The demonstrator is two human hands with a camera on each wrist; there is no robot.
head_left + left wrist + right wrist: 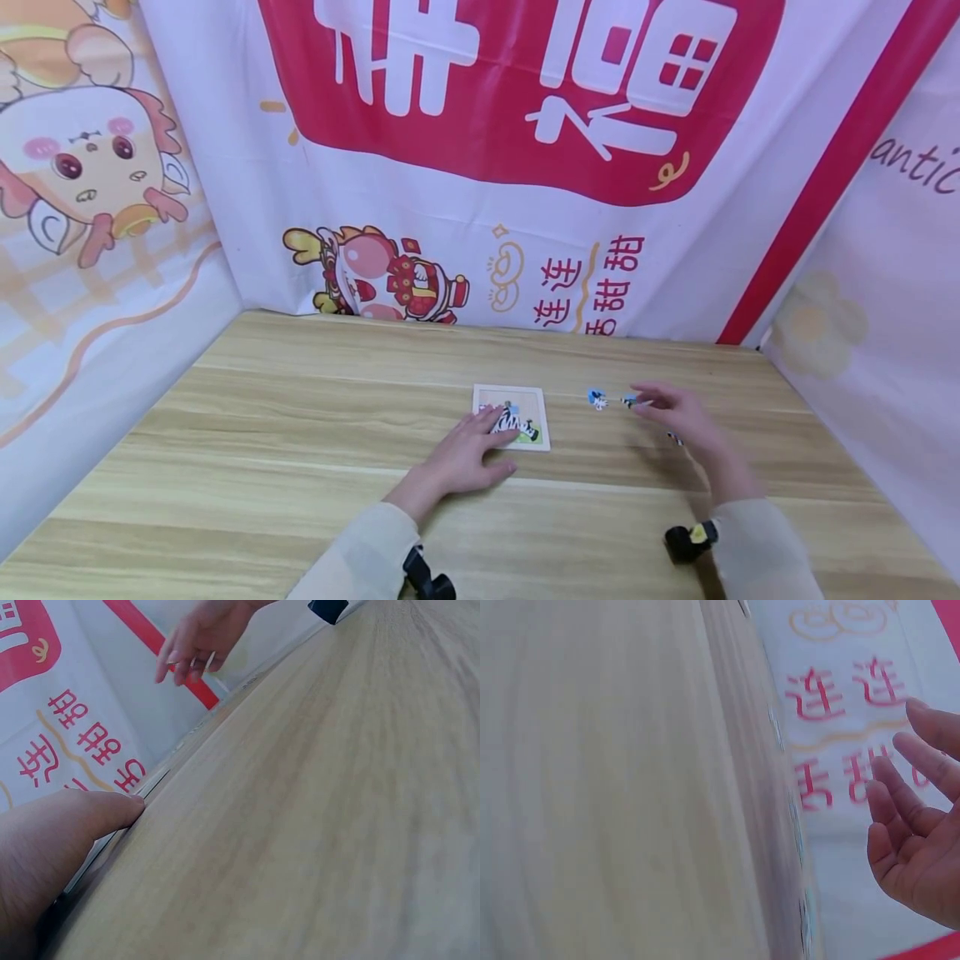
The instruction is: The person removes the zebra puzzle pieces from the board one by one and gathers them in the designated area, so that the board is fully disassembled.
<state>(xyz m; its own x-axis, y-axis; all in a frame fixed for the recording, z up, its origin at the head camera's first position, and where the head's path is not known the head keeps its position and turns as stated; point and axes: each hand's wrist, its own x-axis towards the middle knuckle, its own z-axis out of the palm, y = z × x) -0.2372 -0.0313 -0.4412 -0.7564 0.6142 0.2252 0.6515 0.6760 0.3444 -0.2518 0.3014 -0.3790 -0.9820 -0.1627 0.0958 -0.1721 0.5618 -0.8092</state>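
Observation:
A small square puzzle board (546,433) with a pale rim and a zebra picture lies on the wooden table. My left hand (468,454) rests on its left part with fingers spread, covering some of the picture. In the left wrist view, the left thumb (112,812) lies along the board's edge. To the board's right, my right hand (686,421) hovers over the table, fingers loosely bent and apart; the right wrist view shows nothing in that hand (926,855). Near its fingertips lie a blue-and-white puzzle piece (597,398) and another piece (628,402). A third, black-and-white piece (674,438) is partly hidden beneath the hand.
The wood-grain table (300,433) reaches back to a printed cloth (450,275) hanging behind it. More printed cloth stands along the left (90,275) and right sides. Each wrist wears a black strap-on device (681,543).

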